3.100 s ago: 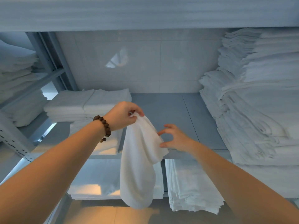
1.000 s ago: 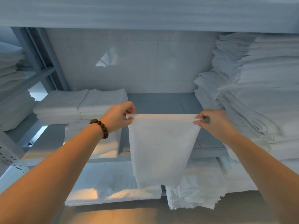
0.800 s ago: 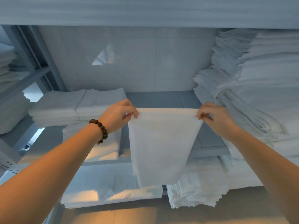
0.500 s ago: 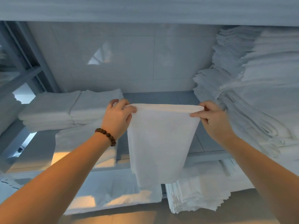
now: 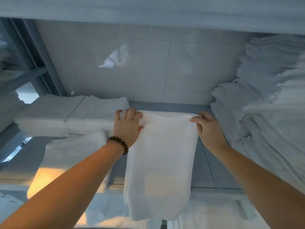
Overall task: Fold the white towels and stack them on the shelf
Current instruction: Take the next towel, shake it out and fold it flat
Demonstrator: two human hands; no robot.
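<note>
**Both hands on the top edge of the towel, over the shelf**

My left hand (image 5: 127, 128) and right hand (image 5: 208, 129) are up in the middle of the frame, each at one top corner of the white towel (image 5: 160, 162). The towel's top edge runs straight between them. The rest of the cloth hangs down toward the bottom of the frame as one long doubled panel, and its lower end drops past the front lip of the shelf (image 5: 204, 171).

On the left, my thumb pinches the corner from below. The other fingers (image 5: 137, 115) are spread over the top of it, and the outer ones reach past the cloth toward the folded stack (image 5: 74, 116) just beside them at centre left. On the right, my fingers (image 5: 195, 120) are curled tight round the corner, clamped on the cloth with the knuckles facing me.

A brown bead bracelet (image 5: 119, 143) sits on my left wrist, touching the towel's left border.

The bare grey shelf board shows behind and to the right of the hanging towel, between it and the tall pile (image 5: 267, 113) of white linen that fills the right side of the frame. A tiled wall (image 5: 140, 66) closes off the back, and the upper shelf (image 5: 148, 10) spans the top of the frame. More white linen lies blurred on the level below, at the bottom right.
</note>
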